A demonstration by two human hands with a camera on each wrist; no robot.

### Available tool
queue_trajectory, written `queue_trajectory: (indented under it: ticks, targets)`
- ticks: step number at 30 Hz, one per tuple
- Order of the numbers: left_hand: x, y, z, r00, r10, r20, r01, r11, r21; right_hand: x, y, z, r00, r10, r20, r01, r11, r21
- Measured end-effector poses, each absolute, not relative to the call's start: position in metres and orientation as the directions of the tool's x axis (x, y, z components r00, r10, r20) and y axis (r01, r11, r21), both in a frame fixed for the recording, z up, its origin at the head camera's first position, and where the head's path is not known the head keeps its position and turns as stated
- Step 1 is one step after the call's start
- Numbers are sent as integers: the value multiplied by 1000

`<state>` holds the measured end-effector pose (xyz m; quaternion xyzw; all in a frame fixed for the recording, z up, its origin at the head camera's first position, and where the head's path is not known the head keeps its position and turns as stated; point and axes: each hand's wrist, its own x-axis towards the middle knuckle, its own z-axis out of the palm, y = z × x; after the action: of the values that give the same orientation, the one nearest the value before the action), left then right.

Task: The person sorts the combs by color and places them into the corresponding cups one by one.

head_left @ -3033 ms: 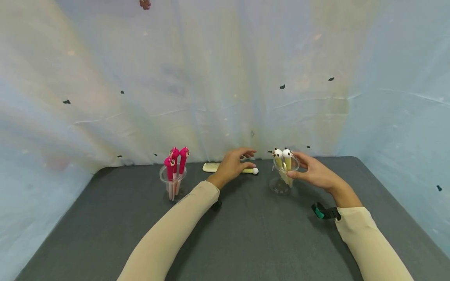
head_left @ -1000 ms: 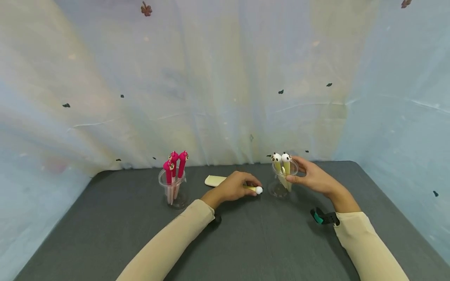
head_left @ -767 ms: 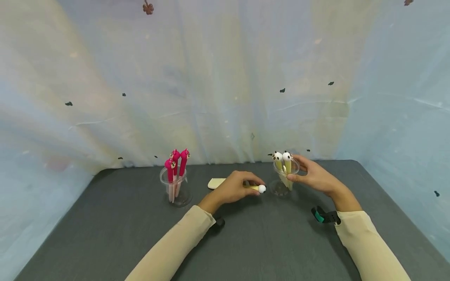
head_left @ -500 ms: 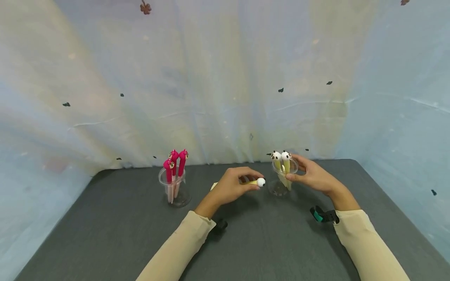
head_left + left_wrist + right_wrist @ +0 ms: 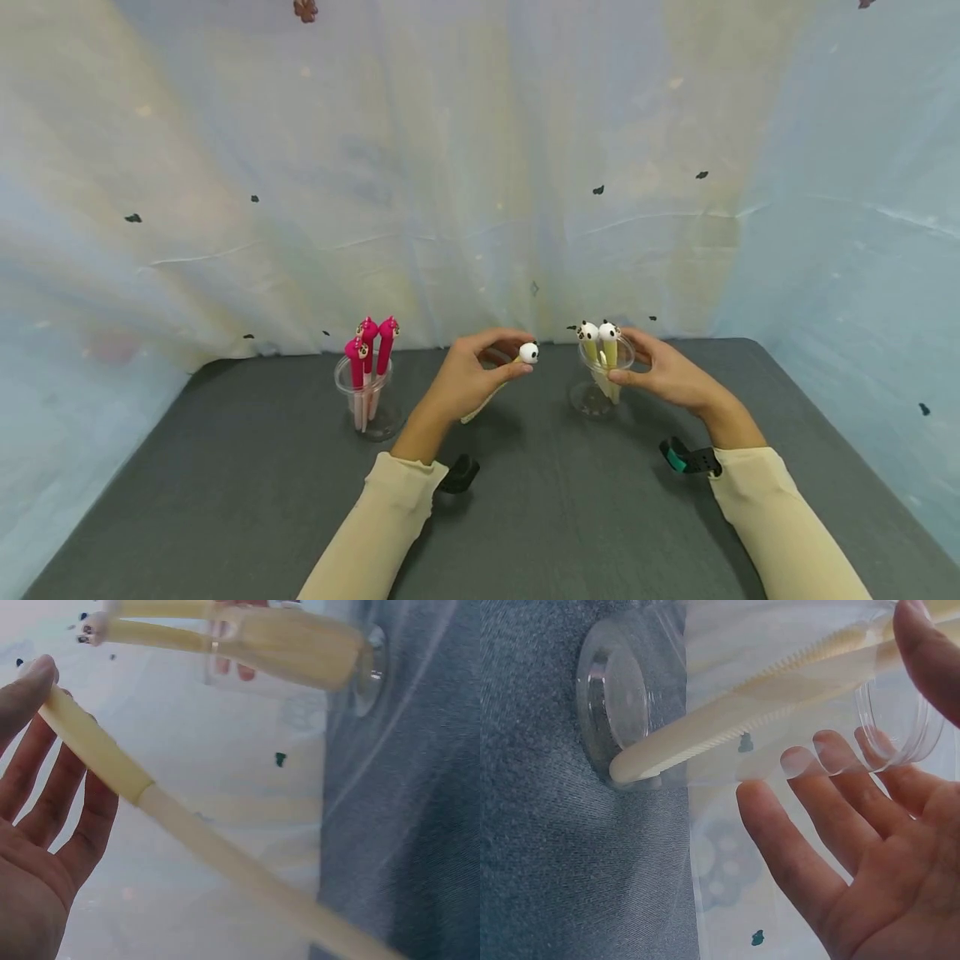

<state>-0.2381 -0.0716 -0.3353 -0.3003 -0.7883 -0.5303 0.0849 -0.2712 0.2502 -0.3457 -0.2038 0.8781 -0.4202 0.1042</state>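
Observation:
My left hand (image 5: 459,379) pinches a pale yellow comb (image 5: 97,754) by its handle, near the panda head (image 5: 529,352) at its end. The comb is off the table and tilted, head end up, its toothed end slanting down behind the hand. To its right, my right hand (image 5: 667,371) grips a clear plastic cup (image 5: 588,402) round its upper part, thumb in front and fingers behind. Inside lean similar yellow combs (image 5: 727,712), teeth end down; two panda heads stick out above the rim. The cup stands on the table.
At the left, another clear cup (image 5: 384,423) holds several bright pink sticks (image 5: 386,343) topped with animal heads. Both cups stand on a dark grey table (image 5: 540,517). A pale patterned curtain (image 5: 465,183) hangs along the table's back edge.
My left hand has taken hold of the comb lying at the back, lifted it and tilted it head end up, drawing slightly left. My right hand keeps its grip on the cup.

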Motion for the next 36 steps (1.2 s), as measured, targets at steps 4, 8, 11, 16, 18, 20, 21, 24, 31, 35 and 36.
queue_trajectory:
  ticks: [4,8,11,16,18,20,21,24,31,35,36]
  targets:
    - [-237,-75,-329,-809,354,470,561,224,797,-270,251,-345,-899,-439,-12,-266,567,-779]
    - [-236,-78,-326,-814,304,495,559,178,810,-269,253,-345,-898,-441,-11,-268,565,-780]
    - [-236,-81,-326,-814,278,510,563,157,812,-269,253,-346,-895,-447,-8,-273,560,-782]
    - [-236,-85,-326,-823,258,507,554,164,816,-269,252,-348,-892,-451,-5,-278,558,-782]
    - [-236,-86,-326,-829,247,502,546,159,823,-269,253,-347,-893,-450,-10,-276,564,-778]
    - [-237,-85,-325,-833,238,500,539,145,830,-268,255,-346,-894,-447,-12,-276,572,-773]
    - [-237,-85,-325,-833,236,500,538,136,832,-268,256,-345,-895,-445,-12,-276,577,-769]
    - [-239,-83,-324,-829,241,504,542,130,830,-268,259,-345,-900,-435,-15,-272,587,-762]
    - [-239,-87,-322,-849,228,477,514,145,846,-269,258,-351,-903,-429,-17,-266,589,-763]
    - [-239,-91,-321,-879,152,452,473,162,866,-271,255,-351,-903,-429,-19,-265,593,-760]
    - [-240,-91,-321,-882,132,452,469,161,869,-272,254,-350,-904,-427,-19,-264,594,-760]
